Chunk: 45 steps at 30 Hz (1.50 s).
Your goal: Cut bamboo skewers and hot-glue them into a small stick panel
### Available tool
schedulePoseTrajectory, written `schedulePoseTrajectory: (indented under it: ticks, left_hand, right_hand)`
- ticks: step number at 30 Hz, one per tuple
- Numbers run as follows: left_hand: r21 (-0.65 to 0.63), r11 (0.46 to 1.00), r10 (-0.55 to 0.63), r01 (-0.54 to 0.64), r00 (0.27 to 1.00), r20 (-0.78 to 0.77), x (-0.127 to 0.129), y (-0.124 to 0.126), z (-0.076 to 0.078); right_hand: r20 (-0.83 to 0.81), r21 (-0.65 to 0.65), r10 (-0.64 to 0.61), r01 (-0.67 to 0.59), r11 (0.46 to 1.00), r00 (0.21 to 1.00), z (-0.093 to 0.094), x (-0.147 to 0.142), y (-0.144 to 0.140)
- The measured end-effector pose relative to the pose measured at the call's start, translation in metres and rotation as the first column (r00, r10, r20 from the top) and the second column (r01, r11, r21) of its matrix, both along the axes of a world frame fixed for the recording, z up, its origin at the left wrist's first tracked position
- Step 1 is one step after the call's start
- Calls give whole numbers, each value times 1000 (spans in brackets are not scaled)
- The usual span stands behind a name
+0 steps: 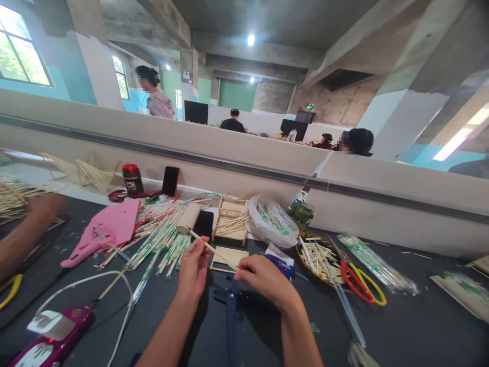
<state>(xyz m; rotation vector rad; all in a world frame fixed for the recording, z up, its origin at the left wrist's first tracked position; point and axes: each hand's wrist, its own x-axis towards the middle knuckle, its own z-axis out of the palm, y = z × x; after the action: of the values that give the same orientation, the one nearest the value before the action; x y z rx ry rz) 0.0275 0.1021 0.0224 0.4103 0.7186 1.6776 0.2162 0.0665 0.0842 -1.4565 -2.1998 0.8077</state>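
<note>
Daylight pours through the window (21, 53) at upper left, blown out to near white; round ceiling lamps (250, 39) and a fluorescent strip (456, 140) at right add glare; the dark worktop (401, 326) reads evenly lit, with soft shadow pooled beneath the right hand (263, 278) and left hand (194, 267); wide-angle distortion bends the partition wall (237, 153) and stretches the corners; a forearm (23, 237) at the left edge is motion-blurred.

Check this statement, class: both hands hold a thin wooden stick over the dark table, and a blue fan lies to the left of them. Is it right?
One detail is wrong: the head view shows the fan is pink, not blue. The rest stands: left hand and right hand hold the stick over the dark table.
</note>
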Motion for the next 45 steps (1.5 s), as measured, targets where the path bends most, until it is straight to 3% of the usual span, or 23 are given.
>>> schedulePoseTrajectory:
  ticks: [3, 5, 8, 9, 11, 12, 14, 16, 18, 21, 27, 31, 35, 38, 40, 42, 45]
  left_hand:
    - [-60, 991, 129, -121, 978, 164, -17, 9, -2]
    - [-78, 979, 199, -186, 957, 210, -24, 13, -2]
    - [-95, 983, 175, -159, 963, 205, -22, 13, -2]
    - [-100, 987, 146, -128, 968, 202, -19, 12, -1]
    - [-119, 988, 121, -98, 971, 207, -14, 10, 1]
    - [-128, 988, 116, -90, 970, 213, -12, 9, 2]
    - [-143, 986, 117, -87, 968, 223, -10, 7, 4]
    - [-154, 985, 114, -80, 968, 225, -12, 6, 6]
    - [-165, 983, 114, -77, 968, 225, -14, 6, 8]
    - [-181, 981, 114, -74, 967, 227, -15, 7, 9]
    - [-192, 981, 78, -33, 971, 228, -13, 6, 9]
    - [-180, 984, 48, -13, 981, 190, -12, 6, 4]
    - [-162, 987, 39, -13, 986, 159, -12, 7, 0]
    - [-116, 993, 19, -4, 992, 129, -11, 6, -2]
    - [-92, 996, 7, 3, 995, 104, -10, 5, -2]
    - [-85, 996, 3, 3, 997, 77, -9, 5, -2]
    - [-84, 996, 1, 1, 1000, 24, -5, 4, -3]
  right_hand:
    - [164, 97, -207, 193, 976, 965, 6, 34, -10]
    - [130, 190, -397, 370, 909, 909, 15, 58, -17]
    - [-242, 341, -607, 652, 677, 757, 40, 83, -18]
    - [-400, 345, -610, 729, 592, 684, 50, 87, -13]
    - [-626, 357, -497, 787, 503, 601, 67, 89, 6]
    - [-683, 374, -421, 781, 501, 597, 73, 89, 21]
    - [-711, 393, -320, 731, 557, 626, 78, 89, 56]
    - [-655, 383, -326, 671, 635, 682, 73, 91, 95]
    - [-492, 346, -424, 617, 707, 760, 61, 95, 130]
    - [-119, 304, -520, 530, 792, 846, 38, 97, 165]
    - [203, 256, -448, 395, 882, 871, -6, 88, 186]
    - [340, 241, -417, 351, 905, 843, -17, 81, 192]
    - [371, 287, -444, 354, 890, 816, -4, 84, 185]
    - [296, 389, -523, 399, 830, 799, 12, 87, 155]
    - [94, 441, -530, 442, 781, 843, 17, 84, 122]
    - [-170, 382, -447, 477, 792, 878, 14, 74, 83]
    - [-477, 179, -397, 528, 830, 784, -5, 47, 30]
